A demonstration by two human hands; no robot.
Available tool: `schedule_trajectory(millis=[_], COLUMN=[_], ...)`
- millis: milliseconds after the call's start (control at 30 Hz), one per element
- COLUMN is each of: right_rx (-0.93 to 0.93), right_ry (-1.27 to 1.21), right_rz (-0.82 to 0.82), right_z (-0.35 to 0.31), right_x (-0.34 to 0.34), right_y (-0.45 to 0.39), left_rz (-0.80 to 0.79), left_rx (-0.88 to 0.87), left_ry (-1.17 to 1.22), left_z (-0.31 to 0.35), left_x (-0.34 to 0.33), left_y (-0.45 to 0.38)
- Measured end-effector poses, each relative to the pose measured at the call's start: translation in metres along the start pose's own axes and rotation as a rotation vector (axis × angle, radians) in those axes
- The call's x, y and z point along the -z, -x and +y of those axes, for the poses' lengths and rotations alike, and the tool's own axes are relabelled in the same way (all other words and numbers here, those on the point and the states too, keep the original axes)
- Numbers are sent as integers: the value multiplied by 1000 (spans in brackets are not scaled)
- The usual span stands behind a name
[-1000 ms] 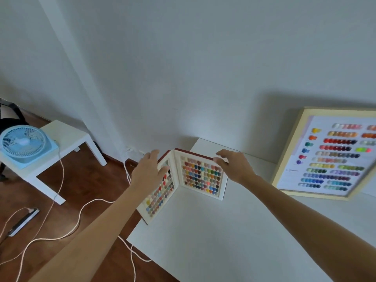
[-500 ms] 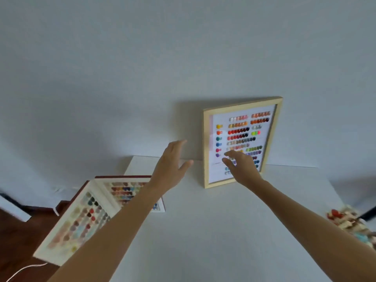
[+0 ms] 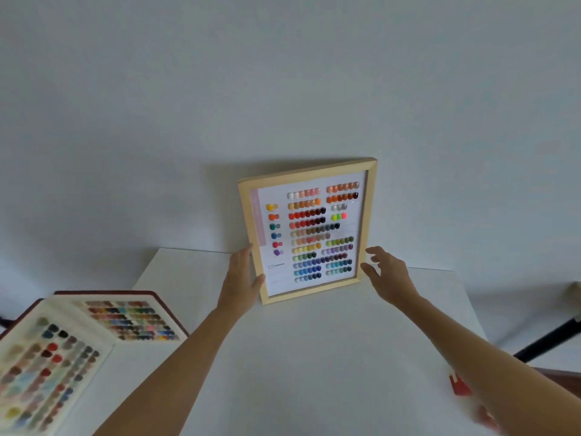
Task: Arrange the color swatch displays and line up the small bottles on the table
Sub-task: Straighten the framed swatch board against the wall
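A wooden-framed swatch display (image 3: 370, 221) stands on the white table (image 3: 298, 357), leaning back against the wall. My left hand (image 3: 240, 284) grips its lower left edge, thumb on the front of the frame. My right hand (image 3: 388, 275) hovers at the lower right edge with fingers spread; whether it touches the frame is unclear. An open swatch book (image 3: 94, 335) with a dark red cover lies at the table's left corner. A small red bottle (image 3: 459, 385) shows at the right, blurred and partly hidden by my right forearm.
The white wall rises directly behind the table. A dark slanted leg or pole (image 3: 550, 341) stands off the table's right side. The table's right edge runs close to my right forearm.
Both hands left the open swatch book and swung right to the framed display. My left hand has taken hold of its left edge. My view has turned right and moved closer.
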State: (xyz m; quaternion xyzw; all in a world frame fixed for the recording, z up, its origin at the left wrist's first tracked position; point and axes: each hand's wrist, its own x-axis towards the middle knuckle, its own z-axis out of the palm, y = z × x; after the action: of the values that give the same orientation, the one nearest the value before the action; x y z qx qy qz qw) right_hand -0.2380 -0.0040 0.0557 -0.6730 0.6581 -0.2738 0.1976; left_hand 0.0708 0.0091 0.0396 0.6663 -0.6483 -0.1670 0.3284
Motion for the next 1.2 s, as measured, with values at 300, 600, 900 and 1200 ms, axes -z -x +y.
schedule_trajectory(millis=[300,600,900,1200], right_rx=[87,280,281,253], right_ry=[-17,-10,5,31], right_rz=[-26,115,128,172], right_z=[17,32,54,67], right_x=[-17,-33,-57,-64], right_y=[-44,-86,-90,-83], left_rz=[68,94,146,92], left_rx=[-51,-88,-109,-159], left_ry=[-6,113,120,180], left_z=[-8,-32,-48,-51], left_x=[-24,-47,-57,-60], left_y=[-20,-52,-87,-114])
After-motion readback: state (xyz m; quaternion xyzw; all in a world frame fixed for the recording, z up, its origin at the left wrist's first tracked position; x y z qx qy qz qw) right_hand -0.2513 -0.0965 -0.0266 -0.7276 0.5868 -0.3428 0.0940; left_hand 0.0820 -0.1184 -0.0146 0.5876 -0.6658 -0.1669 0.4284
